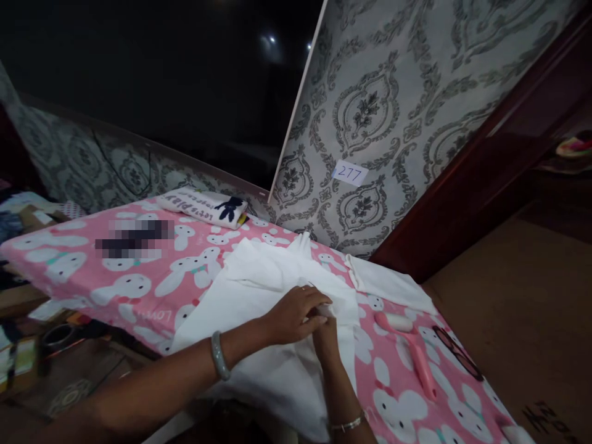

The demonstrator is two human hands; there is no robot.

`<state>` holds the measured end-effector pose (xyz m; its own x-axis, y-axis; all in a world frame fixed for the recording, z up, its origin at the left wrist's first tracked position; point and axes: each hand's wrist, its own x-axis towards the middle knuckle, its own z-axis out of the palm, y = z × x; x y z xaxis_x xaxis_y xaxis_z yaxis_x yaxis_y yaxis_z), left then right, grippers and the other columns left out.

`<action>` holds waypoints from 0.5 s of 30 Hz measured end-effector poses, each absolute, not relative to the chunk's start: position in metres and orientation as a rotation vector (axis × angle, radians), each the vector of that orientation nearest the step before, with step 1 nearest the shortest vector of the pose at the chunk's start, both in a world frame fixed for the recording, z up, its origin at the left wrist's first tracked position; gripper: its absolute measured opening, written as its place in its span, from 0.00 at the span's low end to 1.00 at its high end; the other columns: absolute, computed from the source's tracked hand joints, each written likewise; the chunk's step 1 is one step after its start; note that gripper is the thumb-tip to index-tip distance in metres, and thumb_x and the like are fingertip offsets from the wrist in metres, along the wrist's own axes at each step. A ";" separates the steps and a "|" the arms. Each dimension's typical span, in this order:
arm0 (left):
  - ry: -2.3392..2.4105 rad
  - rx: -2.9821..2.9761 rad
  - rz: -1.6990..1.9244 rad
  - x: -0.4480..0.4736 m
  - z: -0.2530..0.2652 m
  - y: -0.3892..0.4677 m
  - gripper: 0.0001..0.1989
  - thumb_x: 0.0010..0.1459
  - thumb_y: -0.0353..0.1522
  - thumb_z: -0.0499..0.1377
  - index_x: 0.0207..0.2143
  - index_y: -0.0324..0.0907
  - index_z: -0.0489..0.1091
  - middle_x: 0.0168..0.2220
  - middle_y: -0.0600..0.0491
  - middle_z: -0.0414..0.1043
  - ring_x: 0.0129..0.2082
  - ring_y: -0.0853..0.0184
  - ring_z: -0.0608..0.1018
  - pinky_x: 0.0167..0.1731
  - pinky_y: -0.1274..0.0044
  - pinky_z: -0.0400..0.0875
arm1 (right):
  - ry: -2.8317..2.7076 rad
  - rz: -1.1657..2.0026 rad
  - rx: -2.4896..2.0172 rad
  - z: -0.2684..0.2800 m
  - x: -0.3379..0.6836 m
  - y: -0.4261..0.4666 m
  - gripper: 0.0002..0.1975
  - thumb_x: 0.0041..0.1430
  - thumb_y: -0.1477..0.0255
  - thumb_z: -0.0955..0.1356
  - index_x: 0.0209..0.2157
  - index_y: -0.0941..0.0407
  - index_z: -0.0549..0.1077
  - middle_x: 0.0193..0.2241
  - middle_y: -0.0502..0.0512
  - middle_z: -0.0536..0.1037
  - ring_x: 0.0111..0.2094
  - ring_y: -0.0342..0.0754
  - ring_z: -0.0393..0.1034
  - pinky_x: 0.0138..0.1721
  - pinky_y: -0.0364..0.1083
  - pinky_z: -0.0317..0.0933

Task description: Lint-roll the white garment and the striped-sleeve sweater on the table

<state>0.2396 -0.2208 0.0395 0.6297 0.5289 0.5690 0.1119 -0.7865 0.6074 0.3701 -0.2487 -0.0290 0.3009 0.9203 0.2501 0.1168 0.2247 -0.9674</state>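
A white shirt (272, 357) lies spread over the pink bunny-print cover, its lower part hanging over the near edge. My left hand (296, 314), with a green bangle on the wrist, reaches across it, its curled fingers pinching the white fabric. Right beside it, my right hand (326, 339) comes up from below and grips the same bunched fabric. The right fingers are partly hidden behind the left hand and cloth. To the right lie a pink lint roller (419, 357) and a folded white cloth (393, 283).
The pink cover (157, 302) drapes a table along the wall. A folded printed garment (203, 206) lies at the back, below a large dark screen (152, 80). Dark-rimmed glasses (457, 353) rest near the right edge, by a cardboard box (522, 314). Clutter fills the lower left.
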 end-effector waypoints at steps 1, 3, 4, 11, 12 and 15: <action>0.520 2.368 1.050 0.234 0.037 -0.218 0.17 0.59 0.34 0.56 0.52 0.44 0.70 0.48 0.47 0.75 0.49 0.60 0.75 0.51 0.68 0.68 | -1.008 0.765 -1.209 -0.027 0.374 -0.249 0.22 0.57 0.55 0.67 0.47 0.55 0.74 0.44 0.59 0.80 0.43 0.55 0.76 0.42 0.54 0.74; 0.758 2.415 1.010 0.213 0.029 -0.202 0.20 0.60 0.34 0.55 0.56 0.43 0.67 0.54 0.44 0.72 0.55 0.58 0.71 0.56 0.65 0.65 | -0.686 0.729 -1.152 -0.026 0.394 -0.255 0.22 0.55 0.57 0.70 0.44 0.57 0.74 0.41 0.57 0.81 0.40 0.54 0.76 0.38 0.55 0.75; 0.961 2.422 0.939 0.200 0.025 -0.190 0.22 0.60 0.33 0.56 0.57 0.42 0.66 0.56 0.43 0.70 0.57 0.56 0.70 0.57 0.64 0.62 | -0.530 0.692 -1.112 -0.027 0.407 -0.259 0.22 0.52 0.58 0.72 0.43 0.58 0.74 0.40 0.56 0.81 0.40 0.53 0.76 0.37 0.54 0.76; 1.614 2.325 0.484 0.139 0.010 -0.121 0.29 0.52 0.38 0.60 0.57 0.40 0.65 0.58 0.38 0.67 0.61 0.46 0.64 0.60 0.56 0.52 | -0.174 0.469 -1.007 -0.053 0.469 -0.285 0.17 0.48 0.60 0.74 0.34 0.57 0.73 0.33 0.54 0.81 0.36 0.50 0.77 0.30 0.47 0.74; 1.605 2.317 0.489 0.135 0.012 -0.117 0.29 0.51 0.39 0.61 0.56 0.41 0.67 0.56 0.37 0.68 0.60 0.45 0.65 0.59 0.55 0.53 | -0.177 0.485 -0.996 -0.056 0.471 -0.285 0.17 0.48 0.60 0.74 0.35 0.57 0.73 0.33 0.54 0.81 0.36 0.50 0.77 0.31 0.47 0.74; 1.567 2.273 0.518 0.127 0.021 -0.111 0.23 0.45 0.40 0.63 0.45 0.41 0.72 0.47 0.39 0.73 0.55 0.44 0.68 0.54 0.57 0.59 | -0.197 0.540 -0.955 -0.060 0.473 -0.284 0.19 0.49 0.58 0.73 0.38 0.57 0.74 0.35 0.55 0.81 0.37 0.51 0.77 0.32 0.49 0.74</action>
